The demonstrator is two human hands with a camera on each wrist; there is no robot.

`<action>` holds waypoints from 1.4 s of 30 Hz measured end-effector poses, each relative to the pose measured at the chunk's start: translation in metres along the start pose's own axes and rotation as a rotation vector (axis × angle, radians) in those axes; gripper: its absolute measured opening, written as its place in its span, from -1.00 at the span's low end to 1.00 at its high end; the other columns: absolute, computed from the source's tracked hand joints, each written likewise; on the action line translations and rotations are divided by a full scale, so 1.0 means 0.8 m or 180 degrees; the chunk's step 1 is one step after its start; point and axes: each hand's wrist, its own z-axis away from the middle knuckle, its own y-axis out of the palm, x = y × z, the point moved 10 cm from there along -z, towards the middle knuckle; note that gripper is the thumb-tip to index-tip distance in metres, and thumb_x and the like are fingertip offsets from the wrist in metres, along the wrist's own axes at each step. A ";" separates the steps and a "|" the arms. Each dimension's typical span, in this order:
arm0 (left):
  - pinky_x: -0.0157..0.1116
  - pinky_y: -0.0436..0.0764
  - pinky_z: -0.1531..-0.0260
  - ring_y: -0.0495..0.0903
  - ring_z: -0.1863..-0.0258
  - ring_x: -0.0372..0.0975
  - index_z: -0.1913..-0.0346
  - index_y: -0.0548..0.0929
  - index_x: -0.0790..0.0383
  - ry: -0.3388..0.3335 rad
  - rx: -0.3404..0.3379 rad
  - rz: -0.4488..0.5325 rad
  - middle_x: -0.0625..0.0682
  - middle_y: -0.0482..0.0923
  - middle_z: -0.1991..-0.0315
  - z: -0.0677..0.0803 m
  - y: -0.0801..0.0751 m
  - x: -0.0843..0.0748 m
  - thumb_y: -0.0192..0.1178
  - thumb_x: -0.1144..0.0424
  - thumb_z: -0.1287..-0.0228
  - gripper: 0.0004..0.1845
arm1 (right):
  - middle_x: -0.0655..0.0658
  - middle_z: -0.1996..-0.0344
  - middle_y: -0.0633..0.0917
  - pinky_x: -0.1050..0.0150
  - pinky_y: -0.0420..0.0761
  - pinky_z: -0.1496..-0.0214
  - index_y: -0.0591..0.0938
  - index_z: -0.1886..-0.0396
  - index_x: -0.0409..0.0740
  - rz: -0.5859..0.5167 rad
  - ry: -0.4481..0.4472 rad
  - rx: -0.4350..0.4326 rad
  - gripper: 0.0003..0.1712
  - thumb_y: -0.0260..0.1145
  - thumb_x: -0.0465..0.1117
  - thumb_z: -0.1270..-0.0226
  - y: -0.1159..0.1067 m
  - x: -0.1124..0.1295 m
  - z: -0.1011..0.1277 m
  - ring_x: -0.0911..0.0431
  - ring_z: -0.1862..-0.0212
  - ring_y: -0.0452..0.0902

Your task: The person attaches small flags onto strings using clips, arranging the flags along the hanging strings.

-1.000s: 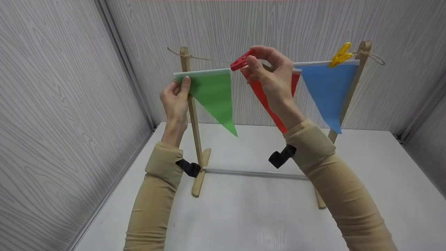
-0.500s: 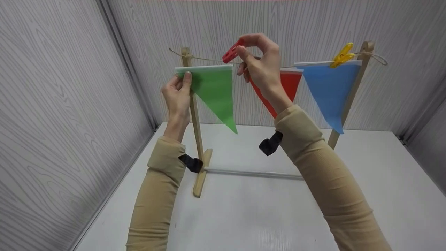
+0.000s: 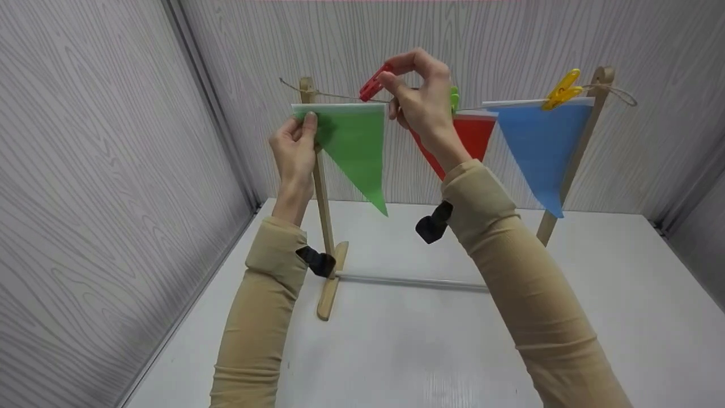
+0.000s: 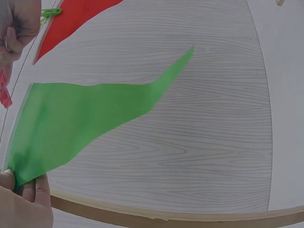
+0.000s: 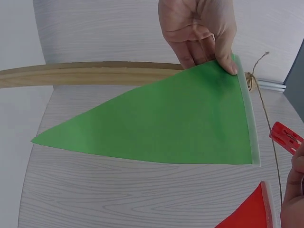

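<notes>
A wooden stand [image 3: 323, 192] carries a twine line [image 3: 340, 95] strung between its two posts. My left hand [image 3: 294, 147] pinches the upper left corner of a green triangular flag [image 3: 357, 147], [image 4: 71, 128], [image 5: 175, 123], holding it up to the line beside the left post. My right hand [image 3: 422, 93] pinches a red clothespin [image 3: 372, 85], [image 5: 286, 137] just above the line, at the flag's upper right corner. A red flag [image 3: 473, 136] hangs behind that hand under a green clothespin [image 3: 453, 100]. A blue flag [image 3: 541, 147] hangs at the right under a yellow clothespin [image 3: 561, 89].
The stand rests on a white tabletop [image 3: 396, 351] with a thin white crossbar [image 3: 408, 280] joining its feet. Grey wood-grain walls [image 3: 102, 170] close in the left, back and right sides. Black straps sit on both wrists.
My right hand has lifted the red clothespin and carried it left, from the red flag to above the green flag's right corner. The left hand kept its pinch and rose slightly.
</notes>
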 end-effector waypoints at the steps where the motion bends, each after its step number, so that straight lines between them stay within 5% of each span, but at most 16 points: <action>1: -0.22 0.69 -0.08 0.70 0.11 -0.21 -0.09 0.63 0.46 0.0003 0.0004 -0.0017 0.28 0.70 0.03 0.000 0.001 0.000 0.09 0.25 -0.52 -0.68 | -0.05 0.24 0.59 0.45 0.27 0.73 0.63 0.11 -0.23 0.0013 0.0010 -0.0007 -0.85 0.36 -0.32 -0.36 0.000 0.000 -0.001 0.25 0.73 0.38; 17: -0.27 0.71 -0.01 0.68 0.16 -0.24 -0.10 0.63 0.46 -0.0025 -0.0008 0.0039 0.27 0.69 0.01 -0.002 0.010 -0.002 0.11 0.24 -0.50 -0.67 | 0.02 0.32 0.61 0.44 0.31 0.71 0.69 0.21 -0.26 0.0305 0.0139 -0.0100 -0.88 0.43 -0.32 -0.29 0.006 -0.006 -0.016 0.28 0.79 0.27; 42: -0.21 0.68 -0.12 0.70 -0.09 -0.05 -0.11 0.63 0.45 0.0061 0.0094 0.0015 0.31 0.67 -0.10 -0.002 0.017 -0.012 0.11 0.25 -0.50 -0.67 | 0.02 0.33 0.64 0.42 0.30 0.69 0.73 0.16 -0.24 0.0653 0.0232 0.0027 -0.84 0.42 -0.27 -0.32 0.026 -0.010 -0.012 0.27 0.77 0.25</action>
